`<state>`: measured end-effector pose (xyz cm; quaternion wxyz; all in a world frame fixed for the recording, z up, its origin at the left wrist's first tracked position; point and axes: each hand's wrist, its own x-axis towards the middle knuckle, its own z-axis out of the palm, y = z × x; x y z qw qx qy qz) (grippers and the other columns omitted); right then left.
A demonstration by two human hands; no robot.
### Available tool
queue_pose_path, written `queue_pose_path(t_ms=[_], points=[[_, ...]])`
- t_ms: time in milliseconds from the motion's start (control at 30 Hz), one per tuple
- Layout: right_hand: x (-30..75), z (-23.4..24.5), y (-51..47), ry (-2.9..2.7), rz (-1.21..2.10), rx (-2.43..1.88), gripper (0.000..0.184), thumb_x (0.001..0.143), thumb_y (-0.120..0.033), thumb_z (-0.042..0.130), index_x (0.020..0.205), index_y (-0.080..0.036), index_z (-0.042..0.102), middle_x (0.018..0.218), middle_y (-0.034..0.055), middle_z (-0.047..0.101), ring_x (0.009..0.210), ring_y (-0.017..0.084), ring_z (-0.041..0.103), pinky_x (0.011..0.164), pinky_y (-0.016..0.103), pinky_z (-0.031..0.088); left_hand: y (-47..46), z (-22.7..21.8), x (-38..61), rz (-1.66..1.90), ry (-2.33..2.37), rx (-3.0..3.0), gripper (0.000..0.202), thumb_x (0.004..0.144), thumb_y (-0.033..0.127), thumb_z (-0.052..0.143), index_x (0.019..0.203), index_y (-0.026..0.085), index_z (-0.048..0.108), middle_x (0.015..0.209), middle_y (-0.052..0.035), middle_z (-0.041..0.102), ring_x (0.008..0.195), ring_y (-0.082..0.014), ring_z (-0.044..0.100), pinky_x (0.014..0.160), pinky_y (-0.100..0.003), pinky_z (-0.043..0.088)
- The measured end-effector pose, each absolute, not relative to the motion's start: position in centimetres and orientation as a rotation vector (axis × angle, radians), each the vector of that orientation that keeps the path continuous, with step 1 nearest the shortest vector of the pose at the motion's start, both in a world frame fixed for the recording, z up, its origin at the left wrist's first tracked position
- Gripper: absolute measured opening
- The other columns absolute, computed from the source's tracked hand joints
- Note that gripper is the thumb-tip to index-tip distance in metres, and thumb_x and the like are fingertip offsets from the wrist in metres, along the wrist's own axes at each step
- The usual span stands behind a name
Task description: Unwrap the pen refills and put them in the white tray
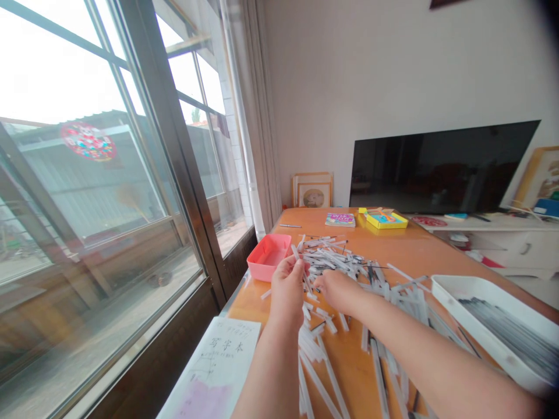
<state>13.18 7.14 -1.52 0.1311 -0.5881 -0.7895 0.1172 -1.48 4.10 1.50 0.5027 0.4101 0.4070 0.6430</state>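
Observation:
My left hand (288, 285) is closed in a pinch, with a short translucent white plastic tube (295, 251) standing up from between its thumb and fingers. Just to its right, my right hand (338, 289) has its fingertips drawn together close to the left hand; whatever they hold is too small to make out. Under and beyond both hands spreads a loose pile of white tubes (327, 256) mixed with thin dark sticks. A pink plastic box (262, 269) stands beyond my left hand, at the table's left edge.
On the wooden table (305, 218), a white tray (445, 283) of dark thin rods lies right. A writing booklet (231, 349) is near left. A pen (290, 226), a colourful book (340, 220) and a yellow box (386, 220) lie at the far end. Windows flank the left.

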Motion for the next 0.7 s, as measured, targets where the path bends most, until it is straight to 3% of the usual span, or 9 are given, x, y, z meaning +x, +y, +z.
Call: queue_pose_path(t_ms=[367, 700], points=[[13.74, -2.67, 8.23, -2.32, 0.308, -1.726, 0.014, 0.08, -0.013, 0.058, 0.079, -0.018, 0.072, 0.077, 0.0038, 0.072, 0.08, 0.017, 0.064, 0.071, 0.024, 0.038, 4.33, 1.11, -1.36, 1.544, 0.983, 0.991, 0.029, 0.078, 0.038, 0.07, 0.097, 0.015, 0.069, 0.084, -0.0055, 0.07, 0.068, -0.0126, 0.055, 0.068, -0.026, 0.039], [12.91, -2.66, 7.3, -2.328, 0.265, -1.754, 0.009, 0.079, -0.014, 0.061, 0.078, -0.019, 0.068, 0.078, 0.0065, 0.071, 0.075, 0.019, 0.063, 0.064, 0.026, 0.034, 4.24, 0.91, -1.13, 1.526, 0.98, 1.006, 0.03, 0.078, 0.039, 0.07, 0.096, 0.016, 0.069, 0.084, -0.0053, 0.069, 0.068, -0.0128, 0.056, 0.068, -0.026, 0.04]])
